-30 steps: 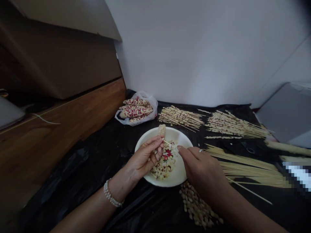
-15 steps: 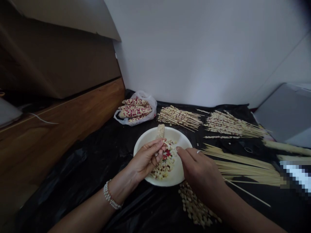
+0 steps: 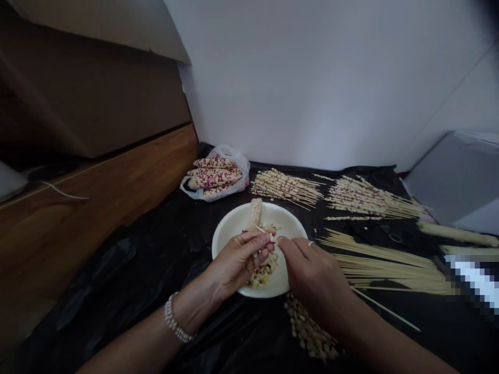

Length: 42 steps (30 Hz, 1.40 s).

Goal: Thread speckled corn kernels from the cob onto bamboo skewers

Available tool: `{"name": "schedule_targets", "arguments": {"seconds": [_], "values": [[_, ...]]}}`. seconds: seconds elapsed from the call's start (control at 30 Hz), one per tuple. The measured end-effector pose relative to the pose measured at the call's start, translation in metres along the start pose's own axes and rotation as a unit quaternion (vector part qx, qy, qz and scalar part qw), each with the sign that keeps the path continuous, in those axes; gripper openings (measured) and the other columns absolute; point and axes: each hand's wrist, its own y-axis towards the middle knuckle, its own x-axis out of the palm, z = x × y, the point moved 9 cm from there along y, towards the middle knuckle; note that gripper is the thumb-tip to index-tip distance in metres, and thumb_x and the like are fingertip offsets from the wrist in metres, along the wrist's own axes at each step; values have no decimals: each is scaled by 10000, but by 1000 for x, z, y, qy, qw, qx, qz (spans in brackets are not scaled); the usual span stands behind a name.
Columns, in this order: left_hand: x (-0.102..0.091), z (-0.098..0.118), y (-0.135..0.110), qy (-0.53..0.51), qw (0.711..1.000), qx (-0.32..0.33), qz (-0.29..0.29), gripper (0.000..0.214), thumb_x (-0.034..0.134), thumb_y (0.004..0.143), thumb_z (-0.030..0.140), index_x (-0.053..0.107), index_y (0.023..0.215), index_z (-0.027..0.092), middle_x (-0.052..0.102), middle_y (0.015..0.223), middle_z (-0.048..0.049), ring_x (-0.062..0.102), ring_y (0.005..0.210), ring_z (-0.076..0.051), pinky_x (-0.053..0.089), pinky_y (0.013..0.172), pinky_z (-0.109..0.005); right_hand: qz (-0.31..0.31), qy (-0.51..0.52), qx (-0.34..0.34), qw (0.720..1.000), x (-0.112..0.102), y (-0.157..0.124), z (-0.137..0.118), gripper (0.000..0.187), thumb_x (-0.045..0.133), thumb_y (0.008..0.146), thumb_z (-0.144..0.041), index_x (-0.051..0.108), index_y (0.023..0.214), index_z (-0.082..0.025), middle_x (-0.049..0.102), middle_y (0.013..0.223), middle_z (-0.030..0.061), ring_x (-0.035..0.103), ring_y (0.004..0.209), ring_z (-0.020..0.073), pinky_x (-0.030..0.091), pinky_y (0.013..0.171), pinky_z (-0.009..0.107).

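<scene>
Both my hands meet over a white bowl [image 3: 228, 221] holding loose corn kernels [image 3: 259, 279] and a stripped corn cob [image 3: 255, 212]. My left hand [image 3: 244, 259] is closed, pinching a pale kernel between thumb and forefinger, with more kernels in its curled fingers. A thin bamboo skewer [image 3: 390, 309] runs through my right hand [image 3: 312, 267], which is closed around it. Its pointed end sticks out past my left fingertips. My right fingers hide its middle part.
Corn cobs [image 3: 216, 179] lie in a plastic bag [image 3: 244, 169]. Kernel-threaded skewers form a left pile [image 3: 284, 187] and a right pile [image 3: 356, 197]. Bare skewers [image 3: 385, 267] lie at right; more kernels [image 3: 310, 330] rest on the black plastic sheet [image 3: 156, 259]. A wooden board [image 3: 117, 169] borders the left.
My right hand has moved left with the skewer, bringing it up to my left fingers. The skewer's tip now reaches past the left fingertips. My left hand has shifted slightly right.
</scene>
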Motion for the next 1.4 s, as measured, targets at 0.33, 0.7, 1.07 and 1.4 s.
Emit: {"name": "schedule_targets", "arguments": {"seconds": [0.33, 0.7, 1.07, 1.4], "values": [[6, 17, 4, -168, 979, -75, -89, 616, 336, 929, 505, 465, 1315, 41, 663, 1104, -197, 635, 1033, -256, 492, 877, -358, 24, -50, -25, 998, -34, 5, -4, 260, 518, 827, -95, 634, 1057, -139, 585, 738, 31, 497, 736, 200, 373, 646, 309], [12, 16, 0, -142, 983, -56, -98, 630, 327, 925, 511, 448, 1335, 49, 639, 1160, -222, 599, 1106, -297, 450, 923, -412, 12, -21, -84, 996, -25, 3, -28, 217, 517, 809, -63, 662, 962, -113, 552, 695, 37, 484, 712, 200, 364, 604, 322], [15, 12, -2, -130, 985, -71, -86, 614, 289, 942, 492, 478, 1305, 35, 651, 1142, -219, 620, 1073, -278, 446, 931, -403, 10, -42, -96, 994, -24, 3, -31, 246, 497, 819, -80, 674, 989, -105, 590, 708, 51, 504, 696, 190, 364, 574, 315], [14, 8, -2, -106, 989, -69, -83, 536, 302, 956, 417, 538, 1240, 29, 685, 1076, -203, 629, 1058, -259, 444, 932, -368, -1, -67, -129, 989, -26, 4, -38, 226, 524, 795, -83, 685, 954, -99, 586, 704, 56, 531, 721, 203, 392, 585, 318]]}}
